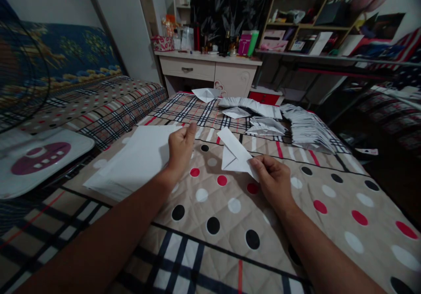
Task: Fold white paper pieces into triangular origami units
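Observation:
My right hand (274, 177) pinches a folded sheet of white paper (245, 158) by its right corner, thumb on top. The paper has a long flap along its upper side and a triangular fold at lower left. It is held over the dotted bedspread. My left hand (180, 149) is beside the right edge of a stack of white paper sheets (138, 153), thumb raised and fingers curled. Its fingertips face away, so anything in them is hidden. A gap separates it from the folded paper.
Farther back on the bedspread (213, 193) lie folded paper pieces (266, 126), another folded piece (206, 94) and long packed rows of them (309, 127). A white plastic stool (75, 171) stands at left, near a fan (23, 66). Behind the bed is a dresser (197, 68).

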Motion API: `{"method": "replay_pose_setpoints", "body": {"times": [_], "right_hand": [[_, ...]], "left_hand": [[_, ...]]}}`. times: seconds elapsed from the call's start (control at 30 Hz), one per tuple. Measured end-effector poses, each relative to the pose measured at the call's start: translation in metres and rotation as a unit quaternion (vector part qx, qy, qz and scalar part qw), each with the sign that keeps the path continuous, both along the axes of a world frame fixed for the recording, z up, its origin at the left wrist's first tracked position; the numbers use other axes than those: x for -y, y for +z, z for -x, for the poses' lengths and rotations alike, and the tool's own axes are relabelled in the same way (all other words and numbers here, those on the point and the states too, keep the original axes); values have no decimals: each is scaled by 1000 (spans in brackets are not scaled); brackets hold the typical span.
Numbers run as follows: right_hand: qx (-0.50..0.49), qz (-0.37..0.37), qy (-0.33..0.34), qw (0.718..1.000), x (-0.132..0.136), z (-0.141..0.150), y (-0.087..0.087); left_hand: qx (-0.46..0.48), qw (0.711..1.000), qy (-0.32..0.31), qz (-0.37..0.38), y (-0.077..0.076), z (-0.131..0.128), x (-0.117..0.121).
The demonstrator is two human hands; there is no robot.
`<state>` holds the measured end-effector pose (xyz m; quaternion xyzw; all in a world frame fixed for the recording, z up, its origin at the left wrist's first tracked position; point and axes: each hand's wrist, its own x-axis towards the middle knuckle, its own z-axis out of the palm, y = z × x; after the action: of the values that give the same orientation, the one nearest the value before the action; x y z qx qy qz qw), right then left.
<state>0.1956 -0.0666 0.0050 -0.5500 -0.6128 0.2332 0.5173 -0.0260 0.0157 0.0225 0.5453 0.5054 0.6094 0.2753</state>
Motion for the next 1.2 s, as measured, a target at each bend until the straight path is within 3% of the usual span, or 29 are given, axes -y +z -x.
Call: {"method": "replay_pose_setpoints", "body": {"times": [0.1, 0.2, 0.3, 0.47, 0.57, 0.73, 0.87, 1.03, 1.2], "right_hand": [[-13, -9, -28, 999, 2, 7, 0], [-23, -5, -23, 999, 6, 14, 0], [-53, 22, 30, 998, 7, 18, 0], [-140, 124, 127, 974, 7, 25, 2], [-178, 149, 114, 966, 8, 26, 3], [-195, 130, 51, 971, 6, 21, 0], [-202, 131, 43, 969, 5, 20, 0], [-214, 134, 28, 967, 6, 21, 1], [-214, 133, 24, 968, 7, 21, 4]], "left_hand": [[70, 975, -199, 67, -1, -23, 16], [80, 942, -294, 143, -3, -44, 33], [106, 943, -256, 185, -7, -51, 40], [119, 953, -210, 183, -11, -41, 32], [102, 949, -229, 192, -12, -38, 28], [76, 920, -298, 243, -9, -32, 26], [60, 909, -311, 269, -5, -28, 27], [-8, 921, -308, 238, -4, -28, 28], [-40, 954, -243, 169, -10, -26, 26]]}}
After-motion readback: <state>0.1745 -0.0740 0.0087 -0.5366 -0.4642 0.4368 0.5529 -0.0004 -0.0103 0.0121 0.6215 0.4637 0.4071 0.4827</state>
